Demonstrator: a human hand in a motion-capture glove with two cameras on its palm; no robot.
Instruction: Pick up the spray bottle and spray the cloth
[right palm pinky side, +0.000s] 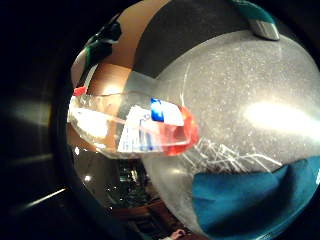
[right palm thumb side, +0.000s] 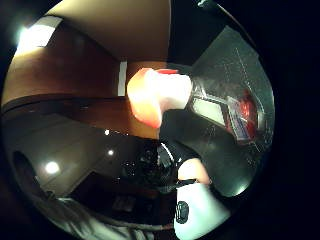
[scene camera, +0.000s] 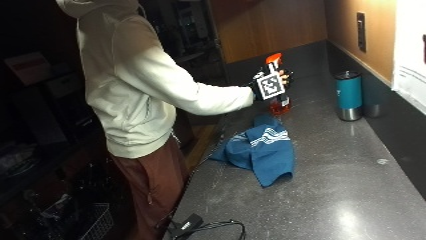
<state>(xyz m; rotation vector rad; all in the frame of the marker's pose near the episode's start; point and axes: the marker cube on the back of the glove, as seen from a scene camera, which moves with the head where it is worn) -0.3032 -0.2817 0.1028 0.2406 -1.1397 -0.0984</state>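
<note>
A person in a pale hooded top stands at the dark countertop (scene camera: 346, 200). The blue cloth (scene camera: 263, 147) lies crumpled on it near the edge. Above the cloth, the gloved right hand (scene camera: 269, 85) has its fingers curled around the spray bottle (scene camera: 278, 100), holding it lifted and upright. Farther right stands a teal tumbler (scene camera: 348, 96).

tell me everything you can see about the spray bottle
The spray bottle has a clear plastic body, an orange-red trigger head on top and a little reddish liquid at the bottom. A white label with blue and red print wraps its side. The gloved right hand holds it round the neck, upright and lifted off the grey speckled counter, above the far end of the crumpled blue cloth. Which way its nozzle points is not clear.
</note>
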